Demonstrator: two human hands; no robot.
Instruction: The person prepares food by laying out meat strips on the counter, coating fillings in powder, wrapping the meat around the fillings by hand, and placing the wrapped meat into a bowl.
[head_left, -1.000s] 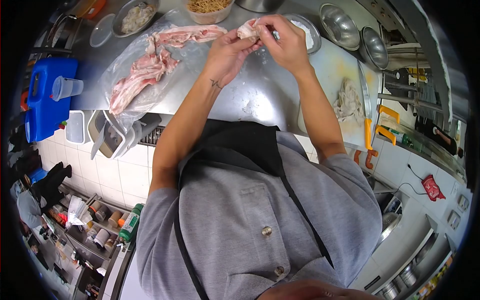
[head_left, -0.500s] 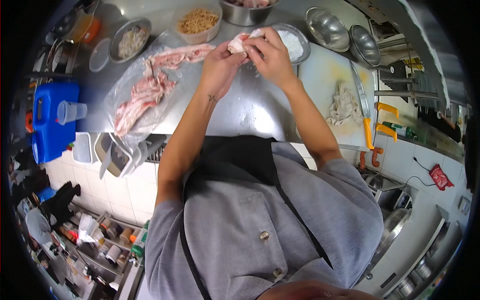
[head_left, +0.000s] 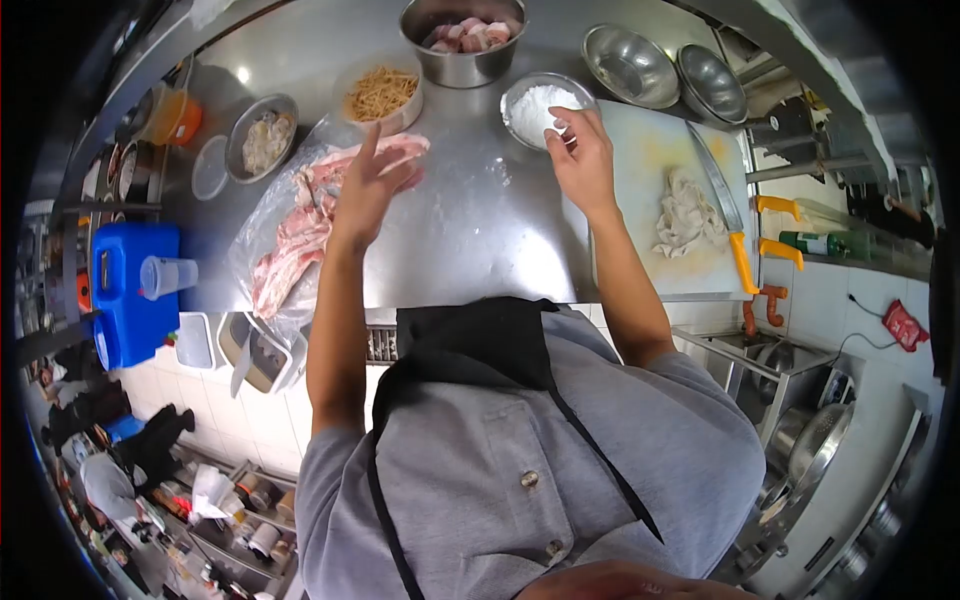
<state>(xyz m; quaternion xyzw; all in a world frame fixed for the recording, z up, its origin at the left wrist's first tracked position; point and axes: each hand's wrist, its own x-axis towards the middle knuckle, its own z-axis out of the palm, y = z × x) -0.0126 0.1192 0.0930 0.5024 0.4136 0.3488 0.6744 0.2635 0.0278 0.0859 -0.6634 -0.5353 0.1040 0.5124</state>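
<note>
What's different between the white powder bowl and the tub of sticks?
The bowl is grey metal; the tub is translucent plastic. The bowl holds loose white powder; the tub holds thin tan sticks. The bowl is by the right hand, the tub by the left hand. Both are round and open-topped.

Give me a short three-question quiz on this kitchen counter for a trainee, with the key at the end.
1. Short answer: what does the steel bowl by the right grip hold?
2. True or false: the left grip is closed around the yellow-handled knife.
3. Fill in the blank: the raw meat strips rest largely on clear ____.

Key:
1. White powder.
2. False; that grip is open, and the knife lies along the right side of the white cutting board.
3. Plastic.
</note>
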